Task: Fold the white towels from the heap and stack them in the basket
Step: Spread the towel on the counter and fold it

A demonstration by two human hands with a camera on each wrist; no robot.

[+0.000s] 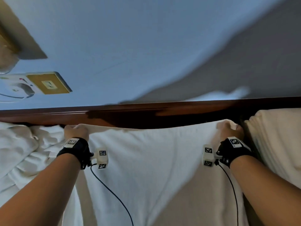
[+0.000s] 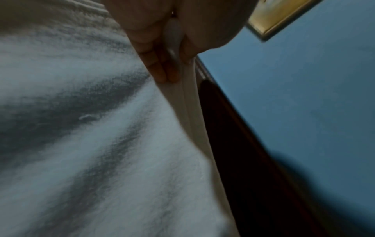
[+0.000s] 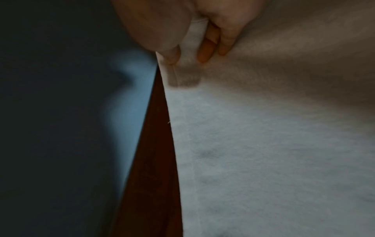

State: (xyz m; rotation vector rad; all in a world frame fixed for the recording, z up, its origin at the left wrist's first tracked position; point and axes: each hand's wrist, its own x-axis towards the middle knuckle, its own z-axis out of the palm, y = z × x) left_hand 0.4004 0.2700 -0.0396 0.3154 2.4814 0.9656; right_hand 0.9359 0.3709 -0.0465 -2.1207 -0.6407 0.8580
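Our left hand (image 1: 76,132) and right hand (image 1: 230,130) each pinch a top corner of the white towel (image 1: 153,160), holding it stretched between them. More white towels (image 1: 24,152) lie crumpled just left, with a dark wooden rail (image 1: 146,111) beyond.

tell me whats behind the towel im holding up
Behind the white towel, held by the left hand and right hand, a dark wooden rail and a blue wall show. Anything lower is covered.
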